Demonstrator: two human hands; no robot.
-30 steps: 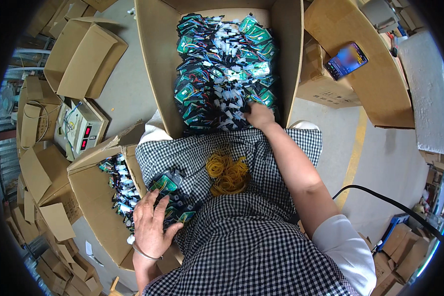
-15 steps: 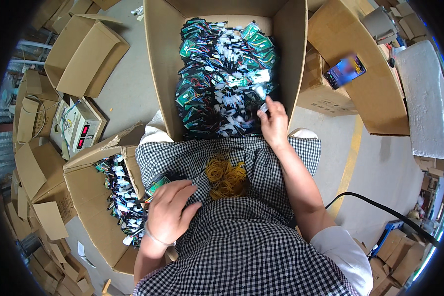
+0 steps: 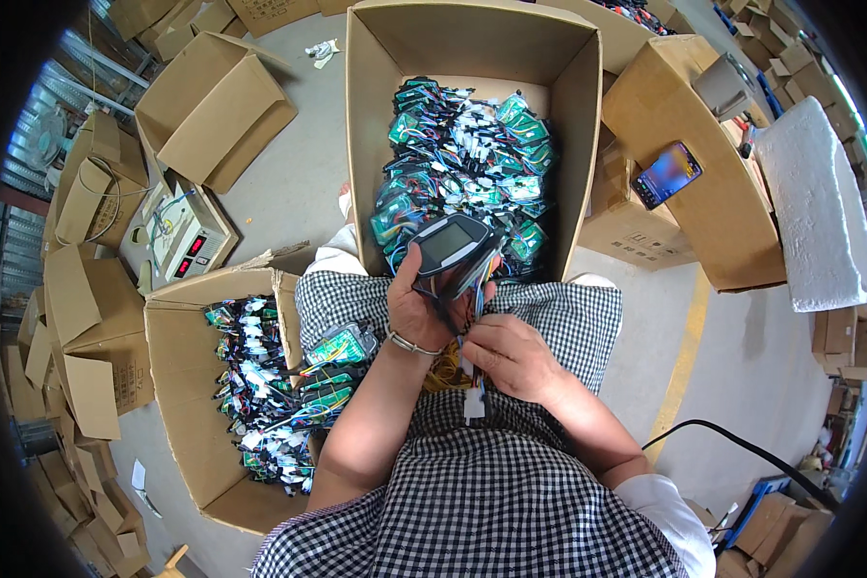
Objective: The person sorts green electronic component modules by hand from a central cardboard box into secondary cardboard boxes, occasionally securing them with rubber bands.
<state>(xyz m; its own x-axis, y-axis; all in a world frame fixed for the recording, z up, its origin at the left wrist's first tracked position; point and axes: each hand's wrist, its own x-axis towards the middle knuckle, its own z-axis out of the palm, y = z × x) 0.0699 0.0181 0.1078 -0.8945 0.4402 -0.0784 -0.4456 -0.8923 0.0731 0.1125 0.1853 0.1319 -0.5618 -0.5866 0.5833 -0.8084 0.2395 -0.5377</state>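
Left hand (image 3: 420,310) wrapped round a dark-cased display unit (image 3: 450,243), screen up, over the near edge of the large carton (image 3: 371,144). Right hand (image 3: 513,358), fingers pinched together on the unit's wires (image 3: 478,301), just nearer the wearer than that carton — white connector (image 3: 474,405) dangling below. Wired circuit boards (image 3: 496,144) packed inside it; smaller carton (image 3: 178,405) to its left — more boards. Yellow bands (image 3: 443,372) on its near side, partly hidden. Phone (image 3: 667,175) to its right.

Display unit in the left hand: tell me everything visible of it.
The display unit is dark, rounded and plastic-looking, its grey screen seemingly unlit, facing up, tilted. The left hand holds it, in this view, over the near end of the large carton. Coloured wires bunch below, pinched by the right hand.
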